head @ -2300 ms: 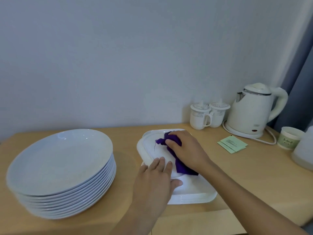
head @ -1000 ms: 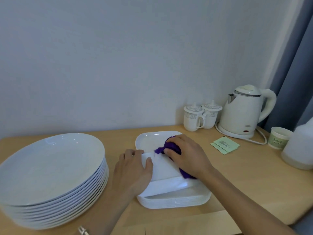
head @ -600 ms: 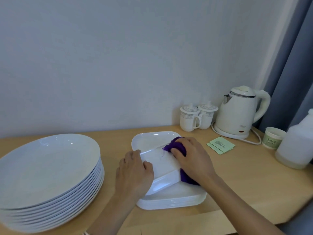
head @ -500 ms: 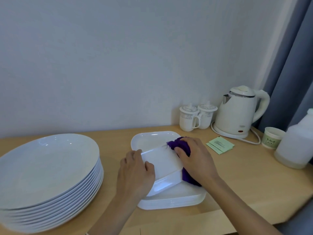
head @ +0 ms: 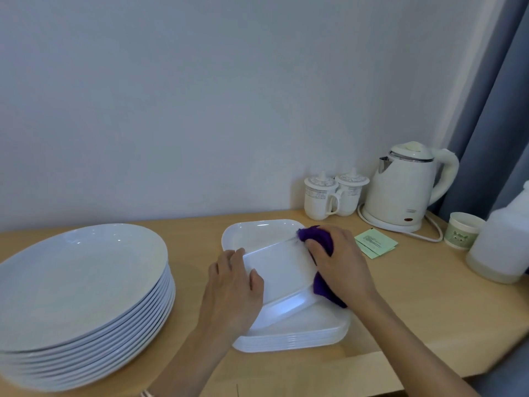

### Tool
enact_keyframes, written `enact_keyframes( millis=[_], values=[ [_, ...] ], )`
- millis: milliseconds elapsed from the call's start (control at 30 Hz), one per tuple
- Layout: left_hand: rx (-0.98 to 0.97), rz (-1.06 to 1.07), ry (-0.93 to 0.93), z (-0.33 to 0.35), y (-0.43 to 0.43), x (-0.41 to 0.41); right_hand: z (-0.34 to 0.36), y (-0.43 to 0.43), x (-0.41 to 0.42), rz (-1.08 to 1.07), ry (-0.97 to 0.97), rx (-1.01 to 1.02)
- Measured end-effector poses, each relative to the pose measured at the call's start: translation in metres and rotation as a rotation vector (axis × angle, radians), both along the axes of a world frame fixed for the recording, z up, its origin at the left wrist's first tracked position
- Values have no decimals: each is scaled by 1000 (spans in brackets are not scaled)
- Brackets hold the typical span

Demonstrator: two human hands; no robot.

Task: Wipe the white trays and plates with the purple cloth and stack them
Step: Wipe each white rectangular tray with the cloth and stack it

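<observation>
Grips the near-left edge of the top tray (head: 282, 270) with the left hand (head: 233, 285), palm down, fingers curled over the rim, thumb lying on the upper face, forearm running in from the lower edge. Holds that tray tilted, left side raised, right side low on the stack of trays (head: 300, 335) beneath. Clutches the purple cloth (head: 316, 237) in the right hand (head: 340, 265), fingers bent over the bunched fabric, pressing it at the tray's right edge, with a fold of cloth trailing out under the wrist.

Directly under both hands, the tray stack flat on the wooden table (head: 415, 305). Well left of the left hand, a tall stack of plates (head: 80, 282), round and white. Just right of the right hand, green sachets (head: 375, 243), print too small to read. Beyond the right hand, against the wall, two lidded cups (head: 317, 197) with a patterned band, touching each other. Further right, a cream kettle (head: 406, 187) on its base, a small mark low on the body, illegible. Far right, a paper cup (head: 462, 230) with a green picture, no legible words, beside a translucent jug (head: 503, 247).
</observation>
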State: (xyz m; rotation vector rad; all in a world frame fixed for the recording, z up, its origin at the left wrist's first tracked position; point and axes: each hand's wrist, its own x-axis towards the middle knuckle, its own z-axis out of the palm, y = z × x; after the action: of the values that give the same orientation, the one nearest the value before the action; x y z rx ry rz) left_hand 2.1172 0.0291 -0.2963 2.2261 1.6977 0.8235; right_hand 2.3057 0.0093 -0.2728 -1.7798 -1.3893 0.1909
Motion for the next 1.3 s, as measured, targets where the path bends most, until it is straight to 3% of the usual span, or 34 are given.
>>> enact_keyframes(
  millis=[67, 167, 233, 333, 467, 533, 667, 767, 867, 1000, 1167, 1300],
  values=[
    [5, -7, 9, -1, 0, 0, -3, -5, -1, -12, 47, -7],
    [16, -11, 21, -1, 1, 1, -10, -14, -21, 78, -266, 55],
    [7, -3, 21, -1, 1, 1, -10, -9, -29, 178, -363, 58],
    [2, 0, 41, -1, 1, 0, 2, 18, -17, 178, -317, 15],
    [-8, -37, 107, 0, 1, 0, 14, 47, 6, -12, -32, -115],
    [-1, -62, 153, 0, 2, -1, 14, 50, 4, -15, -141, -162],
    [11, -126, 221, 0, 3, -3, 25, 54, -21, 246, -360, -244],
    [-3, -128, 207, 0, 2, -4, 37, 63, -31, 324, -364, -358],
    [-26, -122, 160, 2, -1, -4, 44, 67, -6, 267, -260, -436],
    [-57, -123, 89, 2, -1, -5, 31, 52, 31, 112, -99, -393],
    [-83, -117, 30, 1, -1, -6, 29, 35, -15, 224, -334, -229],
    [-82, -121, 7, 1, 1, -7, 21, 37, -41, 350, -335, -162]
  ],
)
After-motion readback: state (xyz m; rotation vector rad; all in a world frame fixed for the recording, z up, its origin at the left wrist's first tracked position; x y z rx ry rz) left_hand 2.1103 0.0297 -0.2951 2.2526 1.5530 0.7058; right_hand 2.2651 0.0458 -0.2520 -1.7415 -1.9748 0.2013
